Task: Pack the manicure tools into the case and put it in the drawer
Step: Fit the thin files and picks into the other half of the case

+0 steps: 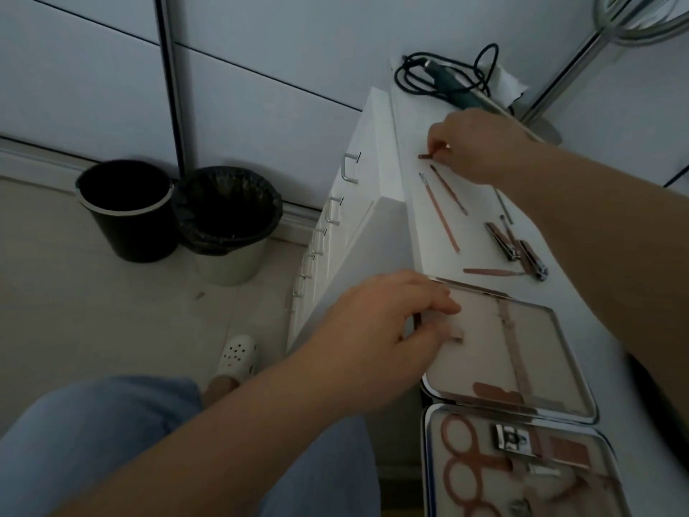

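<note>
A person seated beside a white chest of drawers [367, 169] packs a manicure set on its glossy white top. The right hand [477, 147], reaching toward the far end of the top, pinches the end of a short rose-gold metal tool [425, 156] between thumb and fingertips, the tool lying flat on the surface. The left hand [387, 322] rests on the near-left corner of the open rose-gold metal case [574, 371], its fingers curled over the rim to steady it; whether they grasp anything else cannot be told. The case lies hinged open at the near end of the top, the far half showing a pale lining with an elastic strap, the near half already holding round-handled rose-gold scissors [462, 468] and a small clipper [512, 438]. Between case and right hand lie 2 slim rose-gold cuticle sticks [443, 214], a flat nail file [488, 271] and 2 steel nail clippers [518, 251], toward the right edge. These tools look light, stiff and smooth, likely to slide on the slick surface; each slim one is best lifted at 1 end or nipped at mid-shaft, away from sharp tips. The thin case probably shifts easily and needs holding by its rim. Chrome handles [350, 167] mark the drawers on the front, all seemingly shut. A coiled black cable [440, 74] sits at the far end; 2 dark bins [179, 214] stand on the floor.
</note>
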`<action>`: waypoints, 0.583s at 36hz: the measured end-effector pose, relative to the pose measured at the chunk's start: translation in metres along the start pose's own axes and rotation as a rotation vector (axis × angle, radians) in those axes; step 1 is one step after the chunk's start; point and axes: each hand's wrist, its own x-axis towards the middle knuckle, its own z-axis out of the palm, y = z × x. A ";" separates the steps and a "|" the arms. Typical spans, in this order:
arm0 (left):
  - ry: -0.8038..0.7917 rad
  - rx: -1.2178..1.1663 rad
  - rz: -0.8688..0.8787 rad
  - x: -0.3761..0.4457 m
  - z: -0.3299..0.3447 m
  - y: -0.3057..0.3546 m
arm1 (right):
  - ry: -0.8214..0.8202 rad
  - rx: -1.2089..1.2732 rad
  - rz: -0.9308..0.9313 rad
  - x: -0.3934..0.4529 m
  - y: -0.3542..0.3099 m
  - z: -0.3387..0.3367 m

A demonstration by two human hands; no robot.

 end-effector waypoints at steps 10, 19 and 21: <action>0.030 0.025 -0.003 -0.001 0.001 0.005 | 0.215 0.076 0.042 -0.011 -0.008 -0.005; -0.027 -0.079 -0.161 0.002 -0.007 0.019 | 0.361 0.480 0.177 -0.094 -0.064 -0.035; -0.043 -0.165 -0.150 0.002 -0.014 0.026 | 0.412 0.569 0.165 -0.121 -0.075 -0.039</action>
